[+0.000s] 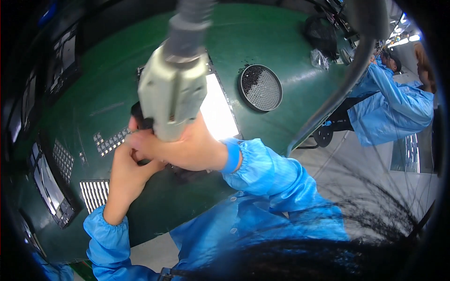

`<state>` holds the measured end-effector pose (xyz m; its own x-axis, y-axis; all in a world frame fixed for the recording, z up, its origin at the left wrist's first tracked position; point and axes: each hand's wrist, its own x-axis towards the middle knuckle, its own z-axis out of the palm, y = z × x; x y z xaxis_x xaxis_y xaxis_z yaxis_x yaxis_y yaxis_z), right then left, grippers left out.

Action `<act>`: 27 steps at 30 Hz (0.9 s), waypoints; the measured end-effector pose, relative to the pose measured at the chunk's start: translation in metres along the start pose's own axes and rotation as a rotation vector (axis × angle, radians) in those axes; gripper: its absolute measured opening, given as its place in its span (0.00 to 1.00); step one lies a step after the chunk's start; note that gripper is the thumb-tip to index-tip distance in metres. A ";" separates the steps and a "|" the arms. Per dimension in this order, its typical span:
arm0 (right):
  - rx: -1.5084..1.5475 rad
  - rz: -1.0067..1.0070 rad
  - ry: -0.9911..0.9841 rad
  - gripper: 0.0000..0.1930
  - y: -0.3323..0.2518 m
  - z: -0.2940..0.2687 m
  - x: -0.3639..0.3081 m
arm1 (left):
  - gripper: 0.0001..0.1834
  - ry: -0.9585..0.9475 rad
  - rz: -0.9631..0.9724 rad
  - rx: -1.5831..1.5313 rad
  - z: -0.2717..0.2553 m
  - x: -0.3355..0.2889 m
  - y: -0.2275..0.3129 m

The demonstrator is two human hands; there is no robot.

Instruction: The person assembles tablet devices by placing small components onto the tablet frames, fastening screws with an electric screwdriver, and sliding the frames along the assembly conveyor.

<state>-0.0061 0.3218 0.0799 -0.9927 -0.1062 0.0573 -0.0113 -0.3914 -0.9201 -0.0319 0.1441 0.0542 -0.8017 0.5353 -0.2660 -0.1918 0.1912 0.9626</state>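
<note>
A pale grey-green, cable-hung power tool, which looks like an electric screwdriver (173, 89), stands before me, blurred at its top. My right hand (187, 150) is wrapped round its lower part. My left hand (129, 171) is closed right beside the right one, its fingertips bent together near the tool's lower end; what they hold, if anything, is hidden. Behind the tool lies a dark-framed panel with a bright white face (219, 110), partly covered by my hands and the tool. Near my left hand are a strip of small silvery pieces (114, 142) and a white-striped sheet (95, 194).
A round dish (260, 88), partly filled with small black pieces, sits right of the panel. More framed panels (49, 185) line the left side. A thick dark hose (335, 100) crosses at right. Co-workers in blue (391, 105) are beyond it. A black bag (322, 33) lies far right.
</note>
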 end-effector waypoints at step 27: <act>-0.234 -0.487 0.602 0.15 -0.055 -0.183 -0.027 | 0.17 0.015 -0.276 -0.064 0.000 0.005 0.004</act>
<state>-0.0004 0.5139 0.0575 -0.7635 0.5632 0.3159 -0.4181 -0.0583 -0.9065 -0.0366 0.1475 0.0571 -0.7221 0.4581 -0.5185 -0.4391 0.2756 0.8551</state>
